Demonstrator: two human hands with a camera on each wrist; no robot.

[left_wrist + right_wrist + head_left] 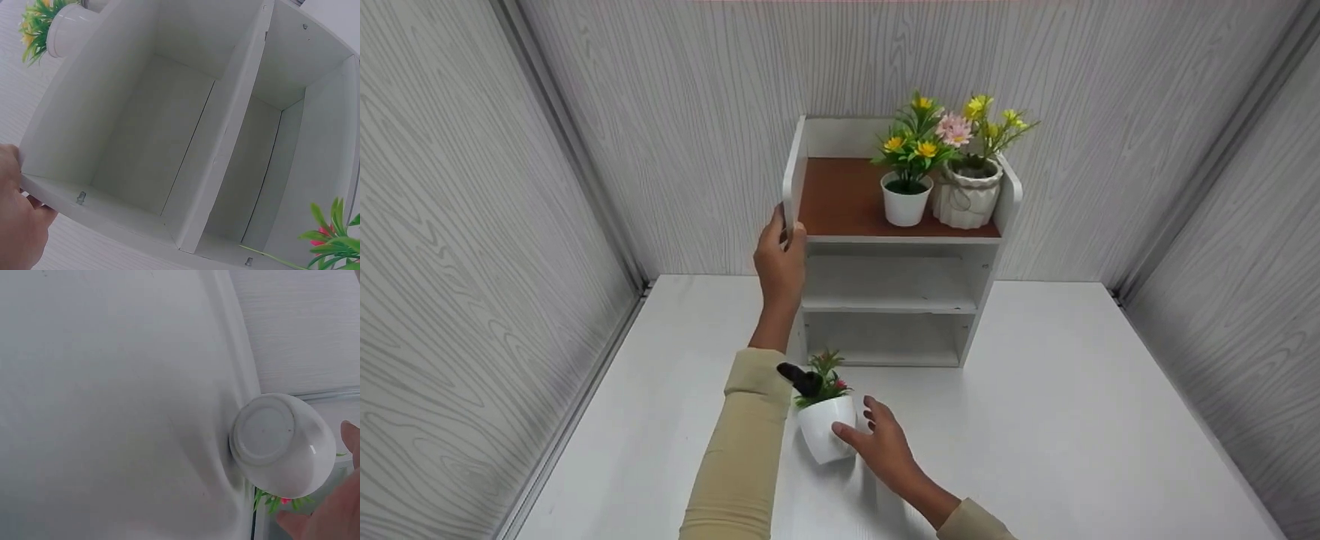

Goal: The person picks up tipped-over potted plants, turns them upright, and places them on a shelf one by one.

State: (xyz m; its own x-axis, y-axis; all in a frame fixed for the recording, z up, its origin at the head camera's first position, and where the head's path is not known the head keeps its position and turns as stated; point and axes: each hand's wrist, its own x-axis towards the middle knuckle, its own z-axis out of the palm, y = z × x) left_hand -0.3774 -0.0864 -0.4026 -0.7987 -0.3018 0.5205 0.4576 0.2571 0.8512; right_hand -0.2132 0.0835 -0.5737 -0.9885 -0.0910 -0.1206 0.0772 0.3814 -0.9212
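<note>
My left hand [781, 262] grips the left side panel of a small white shelf unit [889, 306], thumb in front and fingers on the outer side. In the left wrist view part of that hand shows at the edge of the shelf's open compartments. A glossy white pot [826, 431] with green leaves and red flowers [831, 382] leans over on the table in front of the shelf, its base facing the right wrist camera. My right hand [885, 442] is spread beside the pot, thumb tip right at its side and the fingers loosely extended.
On the shelf's brown top stand a white pot with yellow flowers [906, 202] and a ribbed cream pot [969, 196] with pink and yellow flowers. The black wrist camera [801, 379] overlaps the leaves in the head view. Wood-patterned walls [675, 112] enclose the white table [1057, 420].
</note>
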